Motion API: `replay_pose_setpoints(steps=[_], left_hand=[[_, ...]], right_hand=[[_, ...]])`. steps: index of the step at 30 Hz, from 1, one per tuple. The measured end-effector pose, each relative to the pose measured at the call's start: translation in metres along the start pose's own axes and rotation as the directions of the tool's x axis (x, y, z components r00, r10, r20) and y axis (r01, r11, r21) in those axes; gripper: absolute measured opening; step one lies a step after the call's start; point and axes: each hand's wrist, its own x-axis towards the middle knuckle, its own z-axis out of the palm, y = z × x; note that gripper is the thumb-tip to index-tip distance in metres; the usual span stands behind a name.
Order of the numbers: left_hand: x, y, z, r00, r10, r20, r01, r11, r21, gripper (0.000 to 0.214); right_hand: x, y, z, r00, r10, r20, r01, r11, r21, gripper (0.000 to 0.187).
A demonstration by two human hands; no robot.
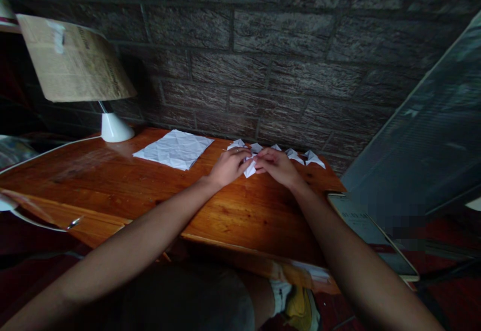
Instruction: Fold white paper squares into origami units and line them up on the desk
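Between my two hands is a small folded piece of white paper [249,169], its pointed lower end showing below the fingers. My left hand [230,166] grips it from the left, thumb and fingers closed on its edge. From the right, my right hand [277,165] pinches the same paper near its top. Just behind the hands, several folded white paper pieces [314,158] stand in a row along the table's back edge. A stack of creased white paper sheets [173,149] lies to the left of my left hand.
A lamp [114,126] with a brown paper shade stands at the back left of the wooden table [240,220], its white cord trailing left. A tablet-like device [372,235] lies at the right edge. A dark brick wall [278,35] rises behind.
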Motion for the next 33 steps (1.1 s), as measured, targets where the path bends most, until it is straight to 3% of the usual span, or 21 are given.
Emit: replay_pose_setpoints(steps=[10, 21, 33], left_hand=[[0.001, 0.008, -0.005, 0.990, 0.000, 0.141, -0.037, 0.965, 0.259, 0.024], [0.001, 0.004, -0.009, 0.997, 0.011, 0.083, -0.025, 0.985, 0.169, 0.027], [0.003, 0.018, -0.012, 0.982, -0.063, 0.178, -0.015, 0.915, 0.403, 0.033]], right_hand=[[-0.003, -0.006, 0.005, 0.999, -0.028, -0.015, 0.028, 0.999, -0.037, 0.046], [-0.001, -0.006, 0.002, 0.999, 0.023, 0.032, -0.026, 0.996, 0.081, 0.044], [-0.003, -0.004, 0.003, 1.000, 0.018, 0.013, -0.019, 0.997, 0.073, 0.034]])
